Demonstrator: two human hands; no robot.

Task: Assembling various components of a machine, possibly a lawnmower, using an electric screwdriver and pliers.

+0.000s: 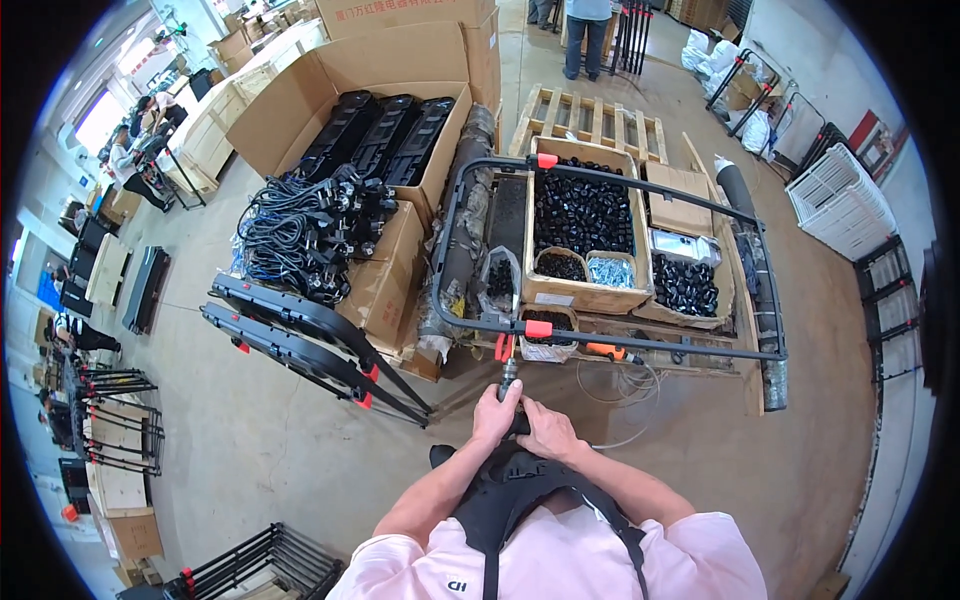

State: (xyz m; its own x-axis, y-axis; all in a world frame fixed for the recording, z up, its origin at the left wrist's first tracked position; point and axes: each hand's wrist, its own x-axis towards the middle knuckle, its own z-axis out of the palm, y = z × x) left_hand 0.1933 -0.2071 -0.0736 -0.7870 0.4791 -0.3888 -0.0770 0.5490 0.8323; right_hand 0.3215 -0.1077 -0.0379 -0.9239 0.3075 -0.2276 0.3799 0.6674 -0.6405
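Observation:
My left hand point(494, 412) is wrapped round the front of a power driver point(511, 372), just behind its metal chuck. Closed round the driver's rear is my right hand point(546, 430), and the hands hide most of its body. The driver points away from me at the near tube of a black U-shaped tube frame point(650, 345). Its tip ends close to a red sleeve point(538, 328) on that tube; whether they touch I cannot tell. The frame lies across two wrapped rolls. A red-handled tool point(502, 347) is beside the tip.
Several open boxes of parts stand beneath the frame, including black plastic caps point(583, 212) and silver screws point(612, 271). An orange-handled tool point(608, 351) lies near a coiled hose. To the left are bundled power cords point(300, 230) and folded black frames point(290, 345). People work farther off.

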